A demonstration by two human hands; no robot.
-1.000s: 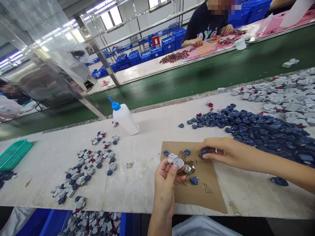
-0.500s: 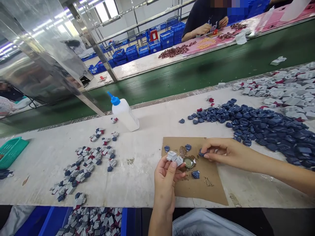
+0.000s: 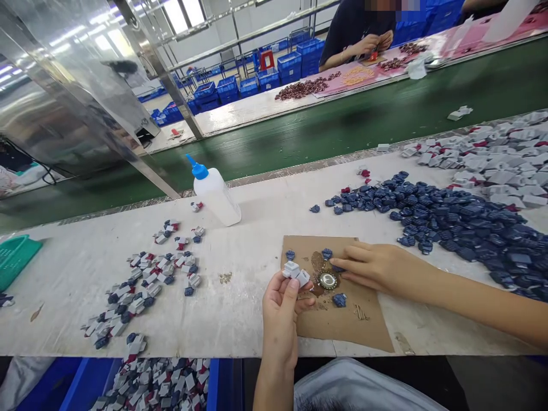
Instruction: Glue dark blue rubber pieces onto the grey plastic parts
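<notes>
Grey blocks (image 3: pixel 296 274) are at lower middle of the frame, pinched between the thumb and fingers of my left hand (image 3: pixel 281 299). My right hand (image 3: pixel 379 269) is right of center over the cardboard (image 3: pixel 342 330), fingers at a mostly hidden blue piece (image 3: pixel 338 268); I honestly can't tell if it's pinched. White bottle (image 3: pixel 219 198) stands left of center.

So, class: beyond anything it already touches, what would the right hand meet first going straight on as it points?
Probably the small blue piece near the far edge of the cardboard, just past the index finger of the right hand; depth is unclear, so it might pass above that piece.
</notes>
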